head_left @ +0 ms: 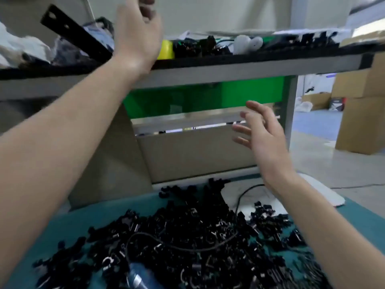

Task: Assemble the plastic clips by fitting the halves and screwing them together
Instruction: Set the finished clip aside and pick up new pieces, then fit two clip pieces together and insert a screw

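A big heap of black plastic clip halves [187, 236] covers the teal table mat [87, 217] in front of me. My left hand [137, 32] is raised high above the upper shelf; its fingertips run out of the top of the frame, so its grip is hidden. My right hand [260, 130] hovers in the air above the table's far edge, fingers spread and holding nothing. A blue-handled tool [141, 276], likely the screwdriver, lies half buried in the heap at the bottom, with a thin black cable [181, 247] curving over the pile.
An upper shelf [229, 67] carries a yellow roll [166, 50], black parts [200, 46], white objects [248, 43] and a black perforated bar [73, 30]. A white sheet [260, 195] lies at the table's far right. Cardboard boxes [360, 122] stand on the floor to the right.
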### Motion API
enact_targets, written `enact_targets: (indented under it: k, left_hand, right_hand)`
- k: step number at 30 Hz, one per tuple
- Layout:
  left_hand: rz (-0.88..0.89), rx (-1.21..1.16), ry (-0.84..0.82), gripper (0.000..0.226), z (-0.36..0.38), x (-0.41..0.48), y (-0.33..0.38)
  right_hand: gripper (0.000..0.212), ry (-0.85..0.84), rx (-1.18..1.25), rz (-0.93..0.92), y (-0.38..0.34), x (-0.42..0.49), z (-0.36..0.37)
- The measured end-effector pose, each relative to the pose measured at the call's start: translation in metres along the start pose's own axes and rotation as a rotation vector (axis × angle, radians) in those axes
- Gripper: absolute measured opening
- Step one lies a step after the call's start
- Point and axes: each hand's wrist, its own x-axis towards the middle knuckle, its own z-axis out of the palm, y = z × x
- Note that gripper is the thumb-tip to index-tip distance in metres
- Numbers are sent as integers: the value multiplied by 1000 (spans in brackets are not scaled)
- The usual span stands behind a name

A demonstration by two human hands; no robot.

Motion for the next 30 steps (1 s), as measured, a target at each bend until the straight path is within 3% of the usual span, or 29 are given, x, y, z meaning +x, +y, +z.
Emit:
enact_targets:
  k: [2,4,8,10,13,16,20,23,30]
  left_hand:
    - [128,-108,-165,22,-12,-67,4]
    - [77,-87,-423,14,-23,-147,-1]
    - [-280,122,-953,17,-38,-297,-22]
    - [-275,269,-1187,25,-37,-348,-33]
    - [-209,458,-1385,37,-24,-386,-46]
    - [-269,565,-1487,51,-7,-397,-58]
    - [-401,531,-1539,59,12,-404,-63]
    - [-383,451,-1545,54,17,-408,-68]
    - [-428,406,-1360,47,12,-421,-71]
  right_hand:
    - [23,-11,-41,19,30,-44,-15]
    - [27,-62,-133,74,62,-99,-27]
    - [33,-277,-613,223,113,-204,-51]
    - [41,-378,-883,270,130,-240,-62]
    - [53,-470,-1207,347,144,-270,-73]
    - [52,-488,-1370,292,146,-284,-80]
    - [47,-413,-1366,263,140,-288,-86]
    - [45,-401,-1320,278,138,-289,-86]
    - [40,-308,-1121,297,136,-289,-90]
